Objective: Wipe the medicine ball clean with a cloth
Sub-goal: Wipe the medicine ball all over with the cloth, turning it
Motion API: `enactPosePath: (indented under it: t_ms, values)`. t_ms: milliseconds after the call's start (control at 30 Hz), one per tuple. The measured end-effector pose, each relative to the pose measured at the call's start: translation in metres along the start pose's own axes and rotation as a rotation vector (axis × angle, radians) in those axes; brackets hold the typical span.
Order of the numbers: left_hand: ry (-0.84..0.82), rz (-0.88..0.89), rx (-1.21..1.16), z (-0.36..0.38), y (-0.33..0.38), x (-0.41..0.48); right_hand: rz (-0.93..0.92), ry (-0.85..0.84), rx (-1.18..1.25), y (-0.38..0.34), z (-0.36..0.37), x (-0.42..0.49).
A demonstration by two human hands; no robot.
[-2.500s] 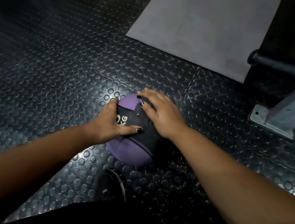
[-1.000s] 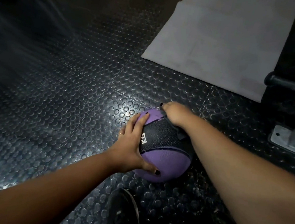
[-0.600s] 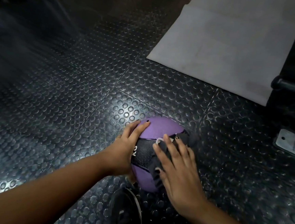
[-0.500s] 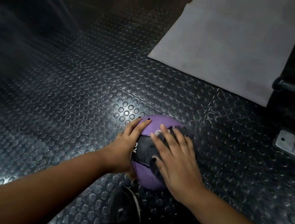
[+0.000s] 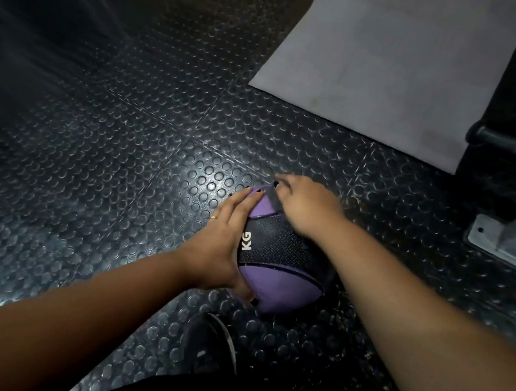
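While the medicine ball (image 5: 279, 259) sits on the studded rubber floor (image 5: 129, 153), both hands are on it. Grey mat (image 5: 386, 66) lies flat well beyond the ball, up and to the right. Metal base plate (image 5: 495, 244) sits right of the ball, apart from it. Ball is purple with a black band, "KG" lettering facing left-up. Left hand (image 5: 218, 245) is flat against the ball's left side: fingers (image 5: 243, 203) straight and close together, running up onto the purple top panel, thumb spread away and hooked under the near edge. Right hand (image 5: 305, 209) is on the ball's far top, motion-blurred; fingers bent down and bunched, pressing a grey cloth (image 5: 270, 201) onto the purple panel just beside the left fingertips. Most of the cloth is hidden under that hand. Shoe (image 5: 209, 344) toe sits just near-side of the ball. Ring (image 5: 214, 217) on a left finger.
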State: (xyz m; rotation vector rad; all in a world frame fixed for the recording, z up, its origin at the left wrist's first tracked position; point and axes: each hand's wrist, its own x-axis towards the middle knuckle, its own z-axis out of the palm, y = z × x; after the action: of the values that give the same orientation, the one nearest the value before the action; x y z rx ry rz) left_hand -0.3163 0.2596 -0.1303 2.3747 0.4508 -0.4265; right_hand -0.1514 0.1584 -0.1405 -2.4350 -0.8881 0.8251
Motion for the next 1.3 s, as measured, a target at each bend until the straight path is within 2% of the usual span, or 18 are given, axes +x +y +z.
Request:
enactPosePath:
  t_ms: [67,100,233,333,367,400,467,500,533,633,733,800,867,933,1000,1067,1167,1300]
  values:
    - [0.000,-0.014,-0.036,-0.003,-0.005,0.003,-0.193,0.226,-0.113,-0.004,0.018,-0.046]
    - [0.000,-0.026,-0.053,-0.004,-0.009,0.003,-0.262,0.284,-0.168,-0.006,0.029,-0.069]
    - [0.008,-0.042,-0.123,-0.009,-0.018,-0.001,-0.436,0.331,-0.273,0.018,0.074,-0.119]
    - [0.010,-0.047,-0.168,-0.010,-0.021,-0.004,-0.536,0.335,-0.169,0.061,0.084,-0.129]
    - [0.012,-0.047,-0.190,-0.010,-0.019,-0.004,-0.483,0.340,-0.043,0.073,0.085,-0.131]
    - [0.017,-0.048,-0.211,-0.011,-0.018,-0.004,-0.356,0.355,0.140,0.082,0.085,-0.134]
    - [0.030,-0.067,-0.231,-0.012,-0.016,-0.003,0.039,0.462,0.454,0.095,0.074,-0.132]
    - [0.038,-0.090,-0.231,-0.012,-0.016,-0.004,0.206,0.511,0.511,0.099,0.067,-0.127]
    - [0.048,-0.119,-0.224,-0.012,-0.015,-0.004,0.282,0.557,0.530,0.102,0.058,-0.120]
    - [0.069,-0.183,-0.137,-0.018,-0.007,-0.008,0.203,0.647,0.630,0.093,0.025,-0.101]
    - [0.046,-0.078,0.000,-0.029,0.005,-0.001,0.046,0.681,0.802,0.062,0.005,-0.092]
    - [-0.021,-0.049,0.067,-0.031,0.008,0.007,-0.132,0.621,0.723,0.033,0.003,-0.093]
    - [-0.048,-0.020,0.079,-0.025,0.007,0.011,-0.265,0.465,0.434,0.008,0.014,-0.094]
    - [-0.024,0.023,0.042,-0.018,0.005,0.008,-0.295,0.334,0.114,-0.009,0.031,-0.091]
    - [0.004,0.034,0.012,-0.014,0.003,0.003,-0.283,0.321,-0.056,-0.015,0.044,-0.084]
    - [0.028,0.023,-0.022,-0.013,0.000,0.000,-0.286,0.330,-0.088,-0.013,0.048,-0.077]
    - [0.046,-0.004,-0.051,-0.012,-0.004,-0.004,-0.292,0.345,-0.015,-0.006,0.052,-0.072]
    - [0.037,-0.031,-0.079,-0.015,-0.010,-0.003,-0.155,0.411,0.169,0.010,0.053,-0.064]
